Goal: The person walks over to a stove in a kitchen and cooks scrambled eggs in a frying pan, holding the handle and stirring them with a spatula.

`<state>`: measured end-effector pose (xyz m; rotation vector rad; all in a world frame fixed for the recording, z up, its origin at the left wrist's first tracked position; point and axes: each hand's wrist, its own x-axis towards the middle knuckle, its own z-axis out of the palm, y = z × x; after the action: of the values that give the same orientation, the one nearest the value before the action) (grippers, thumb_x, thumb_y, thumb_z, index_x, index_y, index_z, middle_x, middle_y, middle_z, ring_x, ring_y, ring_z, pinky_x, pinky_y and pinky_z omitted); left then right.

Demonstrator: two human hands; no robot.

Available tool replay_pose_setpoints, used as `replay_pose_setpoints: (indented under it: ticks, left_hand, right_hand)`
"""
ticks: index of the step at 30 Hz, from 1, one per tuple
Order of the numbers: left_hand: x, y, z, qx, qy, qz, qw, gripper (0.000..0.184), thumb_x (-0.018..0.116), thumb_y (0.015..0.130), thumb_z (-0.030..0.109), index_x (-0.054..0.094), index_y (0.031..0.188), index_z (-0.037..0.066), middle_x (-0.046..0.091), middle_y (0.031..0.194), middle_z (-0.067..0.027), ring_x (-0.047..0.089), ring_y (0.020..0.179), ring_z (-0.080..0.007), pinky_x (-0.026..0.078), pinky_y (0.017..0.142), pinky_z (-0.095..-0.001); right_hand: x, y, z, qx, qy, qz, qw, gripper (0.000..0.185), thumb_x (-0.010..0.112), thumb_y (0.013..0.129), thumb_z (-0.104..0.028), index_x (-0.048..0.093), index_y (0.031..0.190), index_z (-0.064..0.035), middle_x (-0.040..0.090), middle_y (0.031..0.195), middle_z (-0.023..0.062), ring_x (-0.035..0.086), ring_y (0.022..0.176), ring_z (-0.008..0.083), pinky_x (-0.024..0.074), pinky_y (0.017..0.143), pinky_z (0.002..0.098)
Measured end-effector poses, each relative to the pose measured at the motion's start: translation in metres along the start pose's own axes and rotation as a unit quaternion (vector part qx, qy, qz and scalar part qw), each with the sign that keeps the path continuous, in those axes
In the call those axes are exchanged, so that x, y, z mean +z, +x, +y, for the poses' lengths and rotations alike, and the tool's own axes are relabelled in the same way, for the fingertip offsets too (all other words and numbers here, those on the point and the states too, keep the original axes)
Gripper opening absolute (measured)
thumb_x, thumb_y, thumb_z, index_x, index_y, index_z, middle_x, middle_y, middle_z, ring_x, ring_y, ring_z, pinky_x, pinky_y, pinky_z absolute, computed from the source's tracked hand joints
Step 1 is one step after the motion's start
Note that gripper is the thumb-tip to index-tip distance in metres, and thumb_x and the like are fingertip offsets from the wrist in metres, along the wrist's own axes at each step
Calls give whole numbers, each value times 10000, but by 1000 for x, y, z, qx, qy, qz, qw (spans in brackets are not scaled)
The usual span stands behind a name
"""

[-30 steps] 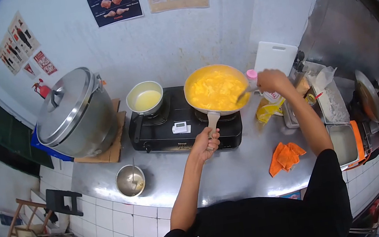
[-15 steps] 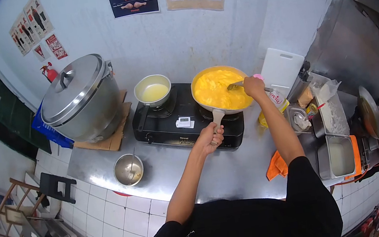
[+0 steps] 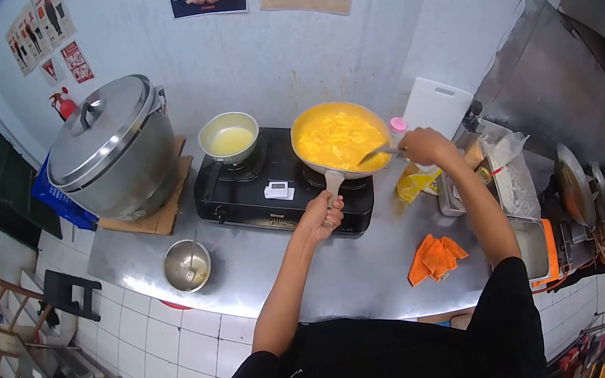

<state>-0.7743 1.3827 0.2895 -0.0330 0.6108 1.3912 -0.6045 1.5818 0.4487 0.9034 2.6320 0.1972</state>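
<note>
My left hand [image 3: 321, 216] is closed round the handle of a pan [image 3: 378, 112] on the right burner of a black two-burner stove [image 3: 240, 210]. Yellow egg [image 3: 334, 138], partly in soft curds, fills the pan. My right hand [image 3: 424, 147] grips a spatula [image 3: 375, 153], whose blade rests at the right side of the egg. On the left burner stands a smaller pan [image 3: 226, 117] with pale yellow liquid. A small white timer [image 3: 279, 190] lies on the stove between them.
A large lidded pot [image 3: 112, 154] stands at left on cardboard. In front is a metal bowl [image 3: 187, 265] with a fork. To the right are an orange cloth [image 3: 436, 257], a yellow packet [image 3: 415, 182], a white cutting board [image 3: 437, 114] and metal containers [image 3: 532, 238].
My right hand and the spatula have moved from over the middle of the egg back to the pan's right side. My left hand keeps its hold on the handle. The camera view has shifted.
</note>
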Motion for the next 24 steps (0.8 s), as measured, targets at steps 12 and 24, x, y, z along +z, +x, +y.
replay_pose_setpoints:
  ticks: [12, 24]
  left_hand:
    - [4, -1, -1, 3, 1, 7, 1000, 140, 414, 896, 170, 423, 934, 35, 425, 662, -9, 287, 421, -41, 235, 324, -165]
    - [2, -2, -1, 5, -2, 9, 1000, 180, 416, 916, 180, 448, 974, 12, 449, 675, -19, 290, 432, -57, 216, 331, -188]
  right_hand:
    - [71, 63, -67, 126, 165, 73, 975, 223, 516, 806, -101, 647, 948, 11, 650, 983, 220, 642, 922, 357, 514, 784, 449]
    - [35, 127, 14, 14, 187, 53, 981, 268, 536, 807, -160, 639, 985, 12, 649, 970, 225, 643, 864, 348, 525, 730, 407]
